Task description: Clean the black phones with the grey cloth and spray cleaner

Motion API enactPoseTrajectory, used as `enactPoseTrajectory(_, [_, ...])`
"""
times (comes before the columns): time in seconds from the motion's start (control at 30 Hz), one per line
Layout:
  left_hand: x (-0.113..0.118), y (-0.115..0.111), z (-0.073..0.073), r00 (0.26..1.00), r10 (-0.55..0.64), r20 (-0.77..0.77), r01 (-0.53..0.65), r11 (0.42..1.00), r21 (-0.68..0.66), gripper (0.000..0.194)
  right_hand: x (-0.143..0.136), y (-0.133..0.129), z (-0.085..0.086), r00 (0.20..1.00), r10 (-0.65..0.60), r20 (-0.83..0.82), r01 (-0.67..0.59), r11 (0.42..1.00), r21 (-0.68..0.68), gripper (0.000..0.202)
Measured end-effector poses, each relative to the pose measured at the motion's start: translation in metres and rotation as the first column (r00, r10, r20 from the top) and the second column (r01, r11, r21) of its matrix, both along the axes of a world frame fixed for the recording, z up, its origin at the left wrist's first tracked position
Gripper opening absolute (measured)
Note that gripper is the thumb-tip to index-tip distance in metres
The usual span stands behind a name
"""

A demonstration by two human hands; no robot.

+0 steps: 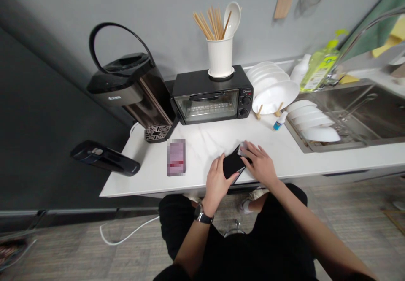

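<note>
My left hand (219, 177) grips the left side of a flat, black, phone-like device (232, 164), its thumb over the lower edge. The device lies tilted near the front edge of the white counter. My right hand (260, 166) rests over its upper right part, fingers bent and pressing a small whitish cloth or wipe (242, 148) against it. The fingers partly cover this cloth. A small white bottle with a blue label (279, 121) stands beyond my right hand. Left of my left hand lies a flat, pinkish rectangular item (176, 157), blurred by pixels.
Behind are a black toaster oven (209, 104) bearing a white utensil holder (220, 57), and a tall dark water dispenser (136, 95). A dark bottle (106, 158) lies at left. White plates (275, 96) and a sink with bowls (313, 120) are at right.
</note>
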State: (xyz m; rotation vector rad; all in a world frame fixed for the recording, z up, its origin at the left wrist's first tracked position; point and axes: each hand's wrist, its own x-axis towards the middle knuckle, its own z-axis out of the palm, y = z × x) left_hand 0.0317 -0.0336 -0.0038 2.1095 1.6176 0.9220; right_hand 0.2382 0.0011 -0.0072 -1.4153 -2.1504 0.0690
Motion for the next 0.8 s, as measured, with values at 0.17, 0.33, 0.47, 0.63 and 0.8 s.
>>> enactPoseTrajectory(0.17, [0.001, 0.0, 0.0, 1.0, 0.008, 0.006, -0.008, 1.0, -0.001, 0.089, 0.001, -0.003, -0.004, 1.0, 0.018, -0.022, -0.019, 0.999, -0.042, 0.047])
enactPoseTrajectory(0.33, [0.001, 0.001, 0.0, 1.0, 0.004, 0.024, -0.003, 1.0, -0.011, 0.085, -0.029, -0.019, 0.003, 0.998, 0.052, 0.046, -0.05, 0.998, -0.044, 0.049])
enactPoseTrajectory(0.47, [-0.001, 0.0, -0.001, 0.999, 0.021, 0.044, -0.02, 1.0, -0.01, 0.085, -0.042, -0.036, 0.013, 0.995, 0.087, 0.052, -0.084, 0.994, -0.063, 0.052])
enactPoseTrajectory(0.63, [-0.006, -0.004, -0.003, 0.999, -0.04, 0.015, 0.04, 0.999, 0.02, 0.082, -0.047, -0.054, 0.018, 0.922, 0.378, -0.081, -0.386, 0.914, -0.124, 0.045])
enactPoseTrajectory(0.8, [-0.002, -0.003, -0.004, 0.999, 0.02, 0.038, -0.021, 1.0, 0.021, 0.082, -0.024, -0.03, 0.012, 0.967, 0.251, -0.039, -0.253, 0.964, -0.085, 0.047])
